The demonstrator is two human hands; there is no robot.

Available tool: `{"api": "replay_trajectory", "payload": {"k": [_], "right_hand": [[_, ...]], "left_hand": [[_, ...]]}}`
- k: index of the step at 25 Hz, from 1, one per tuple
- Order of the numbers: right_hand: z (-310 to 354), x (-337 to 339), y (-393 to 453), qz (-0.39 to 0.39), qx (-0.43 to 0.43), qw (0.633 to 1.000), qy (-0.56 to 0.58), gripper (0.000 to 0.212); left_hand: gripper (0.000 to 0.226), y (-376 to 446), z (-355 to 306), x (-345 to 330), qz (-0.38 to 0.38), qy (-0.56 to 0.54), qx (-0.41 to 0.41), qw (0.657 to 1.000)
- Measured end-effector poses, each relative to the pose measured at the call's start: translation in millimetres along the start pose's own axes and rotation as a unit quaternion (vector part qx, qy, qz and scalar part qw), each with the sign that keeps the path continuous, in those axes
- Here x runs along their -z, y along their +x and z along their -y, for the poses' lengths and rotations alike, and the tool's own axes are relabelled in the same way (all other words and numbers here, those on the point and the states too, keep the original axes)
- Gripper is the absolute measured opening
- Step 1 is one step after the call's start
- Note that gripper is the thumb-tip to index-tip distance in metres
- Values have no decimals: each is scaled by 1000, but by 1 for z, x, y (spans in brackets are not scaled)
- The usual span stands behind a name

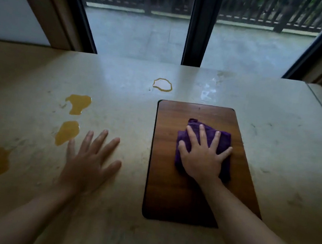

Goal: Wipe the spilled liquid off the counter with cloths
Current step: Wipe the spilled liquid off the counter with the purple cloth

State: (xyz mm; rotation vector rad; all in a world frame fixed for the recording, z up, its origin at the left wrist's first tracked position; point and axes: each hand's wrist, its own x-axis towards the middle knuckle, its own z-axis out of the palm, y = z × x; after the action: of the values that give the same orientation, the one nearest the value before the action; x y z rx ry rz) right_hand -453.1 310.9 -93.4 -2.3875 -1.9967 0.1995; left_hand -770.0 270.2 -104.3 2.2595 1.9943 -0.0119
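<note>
R hand (203, 156) on cloth (223, 144), board (164, 160); spills (67, 132) left.

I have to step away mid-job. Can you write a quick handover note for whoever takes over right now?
Right hand: palm pressed flat on the purple cloth, which lies on the wooden board. No closed grip.
Left hand: open, fingers spread, empty, over the counter.
Done: wet streaks behind the board suggest some wiping.
Left: orange puddles at left, all untouched; the ring-shaped spill behind the board.
</note>
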Motion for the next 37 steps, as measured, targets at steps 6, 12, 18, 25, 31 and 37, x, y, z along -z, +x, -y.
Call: {"api": "replay_trajectory", "payload": {"k": [6,12,18,25,31,37], "right_hand": [[14,21,206,30,-53,998,30,64],[51,36,319,47,-50,997,37,62],[126,27,325,82,173,981,11,57],[110,20,217,82,310,947,-24,54],[40,5,16,71,338,938,-22,57],[-24,-7,-225,81,163,983,-9,57]], "left_hand": [[73,5,-2,3,13,11,-3,1000],[76,9,-1,-1,-25,25,-21,999],[77,6,1,-3,-17,22,-20,999],[72,5,0,4,9,9,1,1000],[74,7,-1,8,21,-8,2,1000],[78,5,2,3,8,-24,-9,1000]]}}
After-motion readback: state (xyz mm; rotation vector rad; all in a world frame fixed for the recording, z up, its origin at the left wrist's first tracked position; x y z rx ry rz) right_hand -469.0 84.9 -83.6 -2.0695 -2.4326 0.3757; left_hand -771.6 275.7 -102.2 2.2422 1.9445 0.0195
